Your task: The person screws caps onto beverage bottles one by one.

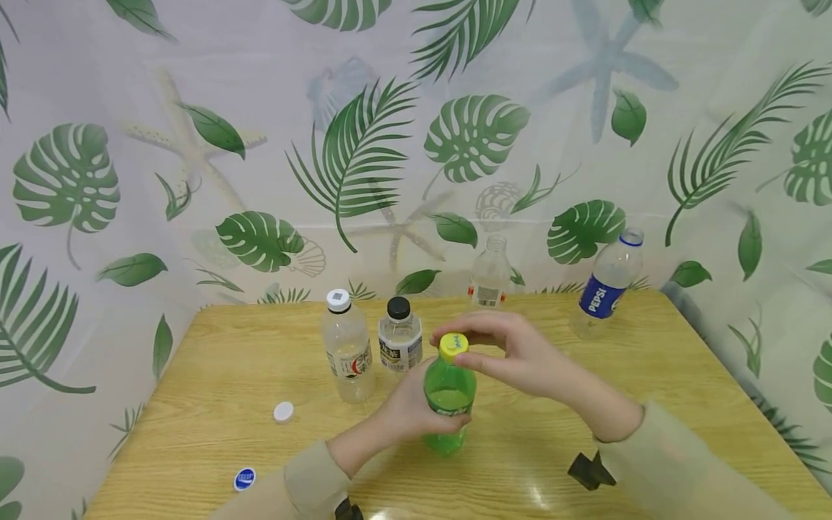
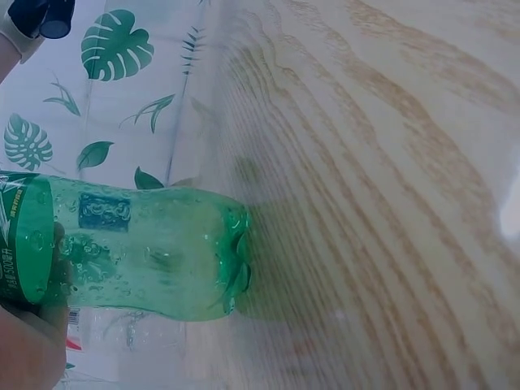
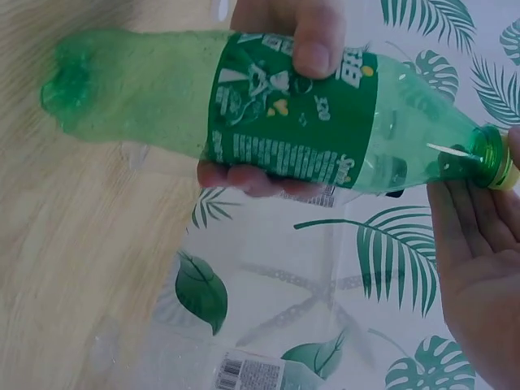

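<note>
A green Sprite bottle [image 1: 448, 386] stands upright near the middle of the wooden table, with a yellow cap [image 1: 453, 345] on its neck. My left hand [image 1: 412, 404] grips it around the label, thumb across the front. In the right wrist view, the bottle's printed green label [image 3: 292, 114] shows between the left fingers. My right hand [image 1: 520, 354] is at the cap from the right, thumb on the near side and fingers curving round the far side. The bottle's ribbed base [image 2: 231, 256] is close over the tabletop in the left wrist view.
Left of my hands stand a clear bottle with a white cap [image 1: 351, 354] and a shorter black-capped bottle [image 1: 399, 336]. Behind are an uncapped clear bottle [image 1: 490, 271] and an uncapped Pepsi bottle [image 1: 604, 285]. A white cap [image 1: 283, 412] and a blue cap [image 1: 244, 479] lie at left.
</note>
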`<state>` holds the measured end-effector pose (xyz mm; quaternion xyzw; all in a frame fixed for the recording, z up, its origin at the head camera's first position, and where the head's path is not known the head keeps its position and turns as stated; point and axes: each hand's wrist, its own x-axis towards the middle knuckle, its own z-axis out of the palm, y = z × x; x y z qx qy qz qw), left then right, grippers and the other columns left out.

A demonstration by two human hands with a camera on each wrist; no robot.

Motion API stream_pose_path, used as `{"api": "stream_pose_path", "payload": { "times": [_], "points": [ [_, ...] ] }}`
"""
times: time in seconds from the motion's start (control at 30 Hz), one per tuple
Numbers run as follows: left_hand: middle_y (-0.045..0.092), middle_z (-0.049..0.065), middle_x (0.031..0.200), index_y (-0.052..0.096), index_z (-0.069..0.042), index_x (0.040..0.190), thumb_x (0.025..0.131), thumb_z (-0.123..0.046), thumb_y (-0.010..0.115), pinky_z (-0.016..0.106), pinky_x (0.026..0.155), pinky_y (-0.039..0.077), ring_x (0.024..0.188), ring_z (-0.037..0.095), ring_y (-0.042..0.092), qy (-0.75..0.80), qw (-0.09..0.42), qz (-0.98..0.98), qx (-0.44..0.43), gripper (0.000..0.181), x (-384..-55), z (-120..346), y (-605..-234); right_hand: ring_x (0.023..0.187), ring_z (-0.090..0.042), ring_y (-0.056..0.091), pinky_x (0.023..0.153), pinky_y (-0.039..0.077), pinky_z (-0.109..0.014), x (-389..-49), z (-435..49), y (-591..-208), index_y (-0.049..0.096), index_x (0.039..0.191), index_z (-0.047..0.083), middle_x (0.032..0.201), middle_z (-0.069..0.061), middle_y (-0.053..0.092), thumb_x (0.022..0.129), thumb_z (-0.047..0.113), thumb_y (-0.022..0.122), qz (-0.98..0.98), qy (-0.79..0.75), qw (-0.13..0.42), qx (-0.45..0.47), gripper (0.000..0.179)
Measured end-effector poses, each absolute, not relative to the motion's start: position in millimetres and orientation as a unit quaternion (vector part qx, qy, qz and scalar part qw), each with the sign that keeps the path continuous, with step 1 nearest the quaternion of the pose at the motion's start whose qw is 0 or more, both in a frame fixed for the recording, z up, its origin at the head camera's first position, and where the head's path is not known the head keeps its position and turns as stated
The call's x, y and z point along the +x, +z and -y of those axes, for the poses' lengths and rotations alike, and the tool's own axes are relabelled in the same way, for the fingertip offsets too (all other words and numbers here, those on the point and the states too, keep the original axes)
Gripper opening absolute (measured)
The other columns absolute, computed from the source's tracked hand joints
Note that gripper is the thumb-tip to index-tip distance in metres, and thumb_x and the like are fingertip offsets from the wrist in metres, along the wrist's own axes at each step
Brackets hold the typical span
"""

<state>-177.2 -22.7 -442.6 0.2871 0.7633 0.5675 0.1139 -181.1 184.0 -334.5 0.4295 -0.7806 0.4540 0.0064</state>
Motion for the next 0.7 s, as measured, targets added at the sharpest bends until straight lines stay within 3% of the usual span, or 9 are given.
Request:
{"api": "stream_pose_path", "payload": {
  "times": [0.23, 0.53, 0.7],
  "points": [
    [0.071, 0.016, 0.116, 0.056, -0.003, 0.136, 0.080, -0.007, 0.086, 0.023, 0.093, 0.057, 0.096, -0.002, 0.065, 0.574, 0.109, -0.754, 0.302, 0.064, -179.1, 22.9, -443.9, 0.109, -0.009, 0.073, 0.101, 0.061, -0.032, -177.9, -181.6, -331.9, 0.079, 0.118, 0.006, 0.115, -0.008, 0.081, 0.090, 0.002, 0.082, 0.813, 0.434, 0.047, 0.385, 0.028],
    [0.071, 0.016, 0.120, 0.056, -0.003, 0.139, 0.079, -0.006, 0.086, 0.024, 0.094, 0.057, 0.098, -0.001, 0.064, 0.568, 0.101, -0.764, 0.289, 0.067, -176.3, 22.1, -442.5, 0.092, -0.006, 0.074, 0.090, 0.062, -0.029, -165.8, -169.1, -338.4, 0.080, 0.103, 0.011, 0.100, -0.001, 0.081, 0.082, 0.008, 0.091, 0.831, 0.476, 0.090, 0.273, 0.024],
    [0.070, 0.016, 0.123, 0.056, -0.002, 0.140, 0.079, -0.006, 0.087, 0.024, 0.094, 0.057, 0.100, 0.001, 0.064, 0.571, 0.101, -0.764, 0.283, 0.068, -176.2, 22.6, -441.9, 0.087, -0.007, 0.074, 0.083, 0.062, -0.024, -156.4, -162.5, -337.4, 0.079, 0.102, 0.008, 0.097, -0.004, 0.081, 0.083, 0.009, 0.091, 0.832, 0.486, 0.113, 0.243, 0.023]
  ]
}}
